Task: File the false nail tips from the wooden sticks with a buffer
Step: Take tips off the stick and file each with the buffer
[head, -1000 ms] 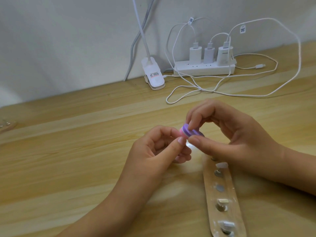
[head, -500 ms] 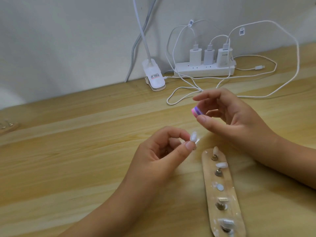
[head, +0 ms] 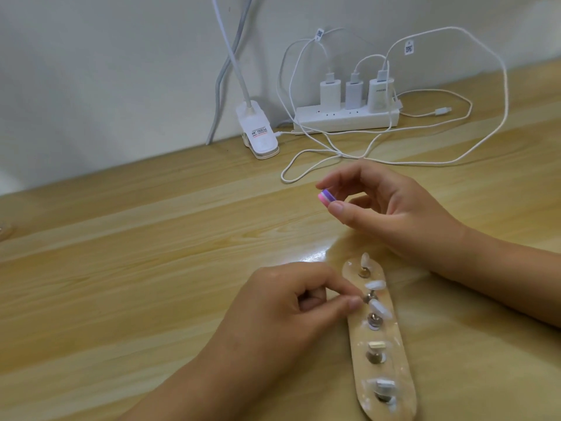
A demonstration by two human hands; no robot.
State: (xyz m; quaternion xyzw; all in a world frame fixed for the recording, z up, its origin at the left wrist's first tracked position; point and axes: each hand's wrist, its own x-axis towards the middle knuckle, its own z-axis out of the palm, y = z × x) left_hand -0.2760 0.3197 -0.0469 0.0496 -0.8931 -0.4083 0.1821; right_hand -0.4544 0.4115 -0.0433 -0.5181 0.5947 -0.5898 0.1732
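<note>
Buffer (head: 325, 198) pinched by right hand (head: 394, 214), left hand (head: 288, 308) curled beside wooden stick (head: 396, 367)

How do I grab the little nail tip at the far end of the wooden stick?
Probably pinch the nail tip by its two side edges, coming down from above. It stands nearly upright on a small metal holder on the wooden stick, with open space over it.

Left hand (head: 288, 308) lowered nail tip (head: 379, 309) onto stick (head: 397, 360).
</note>
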